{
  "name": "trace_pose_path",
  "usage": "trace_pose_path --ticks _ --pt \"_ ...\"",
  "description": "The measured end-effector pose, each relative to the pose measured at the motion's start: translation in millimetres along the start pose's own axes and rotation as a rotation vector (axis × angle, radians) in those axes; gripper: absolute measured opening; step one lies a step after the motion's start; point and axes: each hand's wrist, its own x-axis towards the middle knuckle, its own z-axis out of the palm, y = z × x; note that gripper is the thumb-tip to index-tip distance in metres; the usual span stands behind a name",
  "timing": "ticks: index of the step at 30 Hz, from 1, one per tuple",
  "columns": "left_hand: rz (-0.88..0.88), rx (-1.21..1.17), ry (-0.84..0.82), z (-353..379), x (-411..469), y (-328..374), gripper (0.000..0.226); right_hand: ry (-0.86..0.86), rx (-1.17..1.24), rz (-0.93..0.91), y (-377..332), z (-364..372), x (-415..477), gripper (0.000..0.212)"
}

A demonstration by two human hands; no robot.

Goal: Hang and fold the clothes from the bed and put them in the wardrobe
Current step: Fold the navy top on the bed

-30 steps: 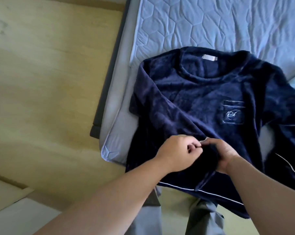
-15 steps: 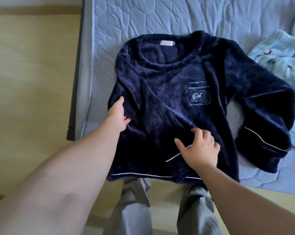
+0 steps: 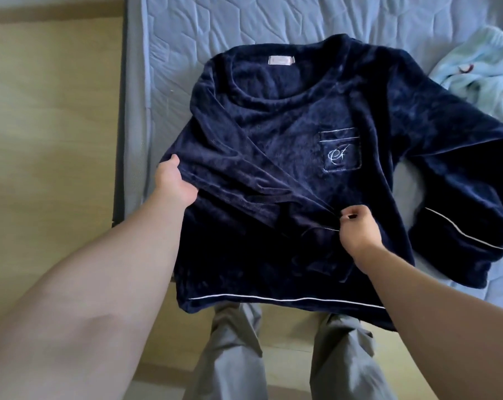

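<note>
Top [image 3: 288, 134]: navy fleece, front up on the bed [image 3: 186, 30], collar at 12 o'clock. Its hem [image 3: 273, 298] at 6 o'clock hangs past the mattress edge, just above the person's legs [image 3: 233, 356]. It seems laid this way so the bed gives a flat folding surface within reach. Near sleeve [image 3: 244, 180]: lies slantwise across the body, from the shoulder at 10 o'clock down to its cuff [image 3: 319, 230] at about 5 o'clock. Left hand [image 3: 172, 183]: at 9 o'clock, thumb over and fingers under the side edge, gripping the fabric, apparently to fix the fold line. Right hand [image 3: 357, 226]: well apart from the left, fingertips pinching the cuff by its white piping, probably drawing the sleeve taut so it lies without bunching. Far sleeve [image 3: 461, 215]: at 3 o'clock, doubled back on itself on the mattress, not yet folded in. Pocket [image 3: 341, 150]: embroidered, showing at 2 o'clock, which confirms the front is uppermost. Pale garment [image 3: 481, 70]: heaped at 2 o'clock, beside the far shoulder, awaiting its turn. Floor [image 3: 48, 111]: wood, at 9 o'clock. Status, judged: the first fold is in hand, and the wardrobe is out of view.
</note>
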Motion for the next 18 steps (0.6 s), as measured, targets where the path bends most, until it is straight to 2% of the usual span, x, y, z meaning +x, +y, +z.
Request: trace_pose_path --ticks 4,6,7,9,10,12,13,14,16,17,18 --pt "0.056 0.273 0.207 0.2 9.1 -1.4 0.051 0.045 -0.327 -0.057 11.9 -13.6 8.4 0.024" --pt "-0.042 0.272 0.168 -0.9 9.2 -0.7 0.054 0.110 -0.308 -0.053 11.6 -14.8 9.5 0.011" --pt "-0.087 0.278 0.155 -1.4 7.9 -0.8 0.054 0.136 -0.253 -0.069 8.6 -12.4 8.5 0.014" --pt "-0.089 0.372 0.157 -1.5 0.7 -7.6 0.054 0.154 -0.155 -0.163 0.2 -3.4 -0.6 0.033" --pt "-0.025 0.475 0.224 -1.8 -1.9 -12.1 0.058 0.147 -0.155 -0.251 -5.6 2.1 -7.2 0.040" --pt "0.237 0.782 0.566 -2.7 -5.4 -19.3 0.071 0.092 -0.266 -0.429 -17.1 14.5 -20.2 0.052" --pt "0.404 0.924 0.700 -0.5 -7.8 -18.0 0.071 0.049 -0.356 -0.482 -22.0 20.8 -23.8 0.056" --pt "0.573 1.057 0.738 5.2 -10.4 -13.9 0.063 0.003 -0.451 -0.503 -27.4 25.8 -25.1 0.060" --pt "0.851 1.235 0.605 21.2 -8.6 -0.9 0.042 -0.094 -0.599 -0.465 -35.2 32.1 -22.9 0.068" --pt "0.948 1.311 0.513 32.4 -6.1 8.1 0.037 -0.140 -0.634 -0.423 -38.5 33.4 -20.7 0.070" --pt "1.025 1.396 0.425 45.4 -4.0 17.5 0.042 -0.176 -0.650 -0.382 -41.4 33.2 -18.3 0.070"
